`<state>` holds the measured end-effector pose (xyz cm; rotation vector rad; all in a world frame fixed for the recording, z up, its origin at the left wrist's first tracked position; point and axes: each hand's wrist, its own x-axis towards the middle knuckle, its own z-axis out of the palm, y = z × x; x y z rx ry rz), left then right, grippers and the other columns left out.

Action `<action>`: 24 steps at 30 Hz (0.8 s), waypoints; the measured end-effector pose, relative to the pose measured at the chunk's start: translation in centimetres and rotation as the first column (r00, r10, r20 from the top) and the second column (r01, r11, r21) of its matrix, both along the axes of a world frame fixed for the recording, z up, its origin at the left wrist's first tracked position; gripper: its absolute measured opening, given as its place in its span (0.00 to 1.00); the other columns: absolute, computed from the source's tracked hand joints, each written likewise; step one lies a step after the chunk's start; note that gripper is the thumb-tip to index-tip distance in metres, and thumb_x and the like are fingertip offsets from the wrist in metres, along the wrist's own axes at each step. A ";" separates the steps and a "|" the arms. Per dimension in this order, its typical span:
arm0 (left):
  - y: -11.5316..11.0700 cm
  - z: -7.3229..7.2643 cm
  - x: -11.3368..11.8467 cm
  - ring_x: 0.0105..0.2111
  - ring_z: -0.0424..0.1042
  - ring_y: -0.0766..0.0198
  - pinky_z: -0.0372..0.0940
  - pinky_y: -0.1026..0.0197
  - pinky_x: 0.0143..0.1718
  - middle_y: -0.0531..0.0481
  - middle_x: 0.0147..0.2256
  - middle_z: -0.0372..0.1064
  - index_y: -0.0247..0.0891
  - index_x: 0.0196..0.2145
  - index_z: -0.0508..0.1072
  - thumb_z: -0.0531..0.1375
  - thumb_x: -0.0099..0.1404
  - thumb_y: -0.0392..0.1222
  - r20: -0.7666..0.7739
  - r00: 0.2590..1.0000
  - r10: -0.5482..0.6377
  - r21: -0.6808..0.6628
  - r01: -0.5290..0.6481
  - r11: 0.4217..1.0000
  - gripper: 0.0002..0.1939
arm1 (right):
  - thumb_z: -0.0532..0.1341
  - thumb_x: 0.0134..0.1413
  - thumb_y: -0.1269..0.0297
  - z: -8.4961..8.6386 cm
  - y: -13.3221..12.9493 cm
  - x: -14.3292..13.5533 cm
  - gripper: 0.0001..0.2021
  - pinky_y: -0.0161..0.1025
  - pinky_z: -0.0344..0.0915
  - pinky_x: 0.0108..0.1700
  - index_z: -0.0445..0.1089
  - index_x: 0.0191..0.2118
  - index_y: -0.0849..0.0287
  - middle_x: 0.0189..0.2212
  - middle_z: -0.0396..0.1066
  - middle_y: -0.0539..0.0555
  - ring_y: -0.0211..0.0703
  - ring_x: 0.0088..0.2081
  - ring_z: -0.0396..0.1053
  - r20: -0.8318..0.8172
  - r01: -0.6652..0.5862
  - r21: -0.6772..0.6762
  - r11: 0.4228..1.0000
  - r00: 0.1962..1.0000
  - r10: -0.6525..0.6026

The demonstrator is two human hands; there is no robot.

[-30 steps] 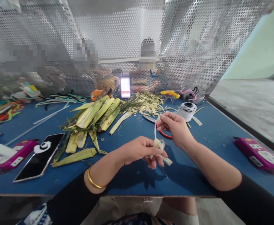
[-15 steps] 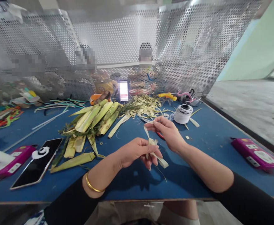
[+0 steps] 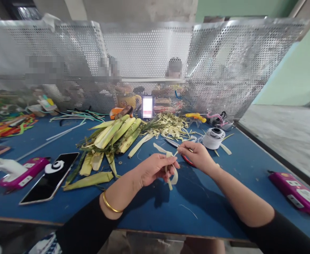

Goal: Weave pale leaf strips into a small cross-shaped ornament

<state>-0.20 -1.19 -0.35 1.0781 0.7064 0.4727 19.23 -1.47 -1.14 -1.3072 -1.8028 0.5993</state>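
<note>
Pale corn husk strips (image 3: 174, 178), looped and crossed over each other, are pinched between the thumb and fingers of my left hand (image 3: 156, 167). One strip end sticks out up and to the left, and others hang below the fingers. Just to the right, my right hand (image 3: 196, 155) is closed, its fingertips pinching what looks like a narrow end of the husk. Scissors with red handles (image 3: 188, 161) lie on the table, partly hidden behind my right hand. A spool of white thread (image 3: 212, 139) stands beyond that hand.
Corn husks (image 3: 118, 134) are heaped at left centre, with husk scraps (image 3: 172, 125) behind. A phone (image 3: 49, 180) and purple power strips (image 3: 28, 173) lie leftward; another purple power strip (image 3: 296, 190) lies right. A perforated metal screen (image 3: 147, 46) closes off the table's back, people behind it.
The husk in my left hand has turned; the strip that ran up to my right hand now has a free end pointing left. My right hand grips a shorter end. The camera view has shifted.
</note>
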 end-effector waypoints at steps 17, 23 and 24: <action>0.9 -0.2 0.6 0.23 0.68 0.75 0.59 0.74 0.19 0.47 0.33 0.75 0.32 0.37 0.78 0.66 0.58 0.34 0.175 0.920 0.351 -0.167 -0.323 0.931 0.08 | 0.60 0.57 0.53 -0.3 -3.4 -3.4 0.12 0.36 0.55 0.27 0.70 0.32 0.56 0.19 0.65 0.48 0.39 0.22 0.61 0.264 0.157 0.241 0.958 0.939 -0.220; 0.9 -0.4 0.8 0.32 0.72 0.71 0.52 0.74 0.18 0.44 0.41 0.75 0.34 0.36 0.79 0.68 0.54 0.36 0.132 0.927 0.353 -0.088 -0.343 0.935 0.10 | 0.55 0.59 0.64 -1.1 -2.8 -3.3 0.13 0.36 0.53 0.30 0.63 0.24 0.56 0.23 0.68 0.51 0.39 0.24 0.61 0.377 0.042 0.300 0.953 0.912 -0.159; 1.0 -0.4 0.7 0.32 0.72 0.70 0.51 0.74 0.18 0.44 0.42 0.75 0.34 0.36 0.79 0.68 0.53 0.37 0.127 0.927 0.352 -0.083 -0.344 0.935 0.10 | 0.54 0.59 0.65 -1.0 -2.9 -3.3 0.13 0.36 0.53 0.30 0.62 0.22 0.56 0.22 0.68 0.51 0.38 0.24 0.60 0.382 0.028 0.299 0.954 0.912 -0.147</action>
